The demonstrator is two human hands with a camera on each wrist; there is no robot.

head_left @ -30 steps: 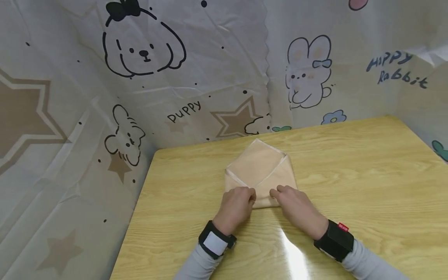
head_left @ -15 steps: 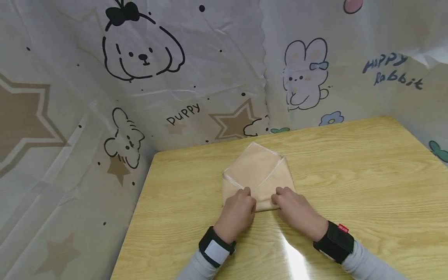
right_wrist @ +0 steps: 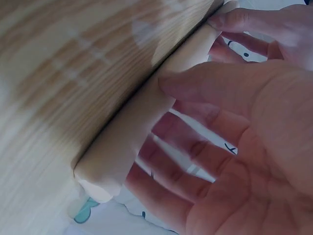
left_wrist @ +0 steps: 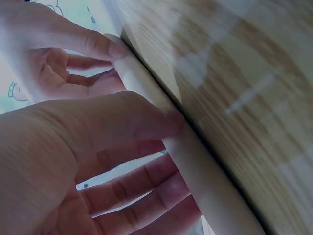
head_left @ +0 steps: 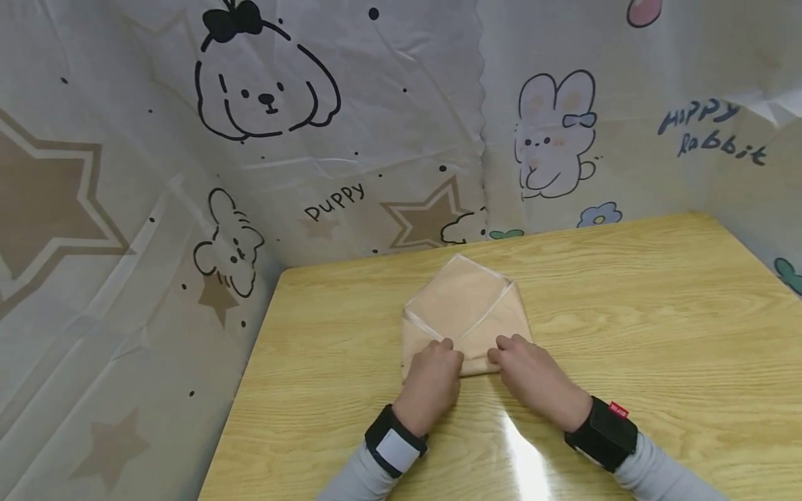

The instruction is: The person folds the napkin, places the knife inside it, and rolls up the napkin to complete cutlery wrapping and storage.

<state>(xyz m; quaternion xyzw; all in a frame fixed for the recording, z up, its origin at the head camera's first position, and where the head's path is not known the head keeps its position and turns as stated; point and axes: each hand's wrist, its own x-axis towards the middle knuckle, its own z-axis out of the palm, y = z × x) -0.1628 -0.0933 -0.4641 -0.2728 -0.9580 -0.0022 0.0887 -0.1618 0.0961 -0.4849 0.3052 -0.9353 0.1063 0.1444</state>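
Observation:
A beige cloth [head_left: 460, 299] with white-trimmed edges lies folded on the table, its far end coming to a point and its near edge straight. At the left part of that near edge, my left hand [head_left: 432, 383] pinches the cloth, thumb against the front and fingers over the top. My right hand [head_left: 535, 379] grips the same edge farther right in a like way. Seen from the left wrist, the thumb [left_wrist: 146, 117] presses on a thick rounded fold [left_wrist: 195, 176]. In the right wrist view, the fold's end [right_wrist: 98, 181] sticks out beyond the right fingers [right_wrist: 171, 166].
The light wood-grain table [head_left: 626, 299] extends on both sides of the cloth. A white sheet printed with cartoon animals [head_left: 401, 125] hangs behind the table and along its left side. Light glares off the tabletop [head_left: 526, 452] near the front.
Both hands stay on the cloth's near edge. The left hand's fingers have shifted slightly, and the head view has moved a little. The folds look the same.

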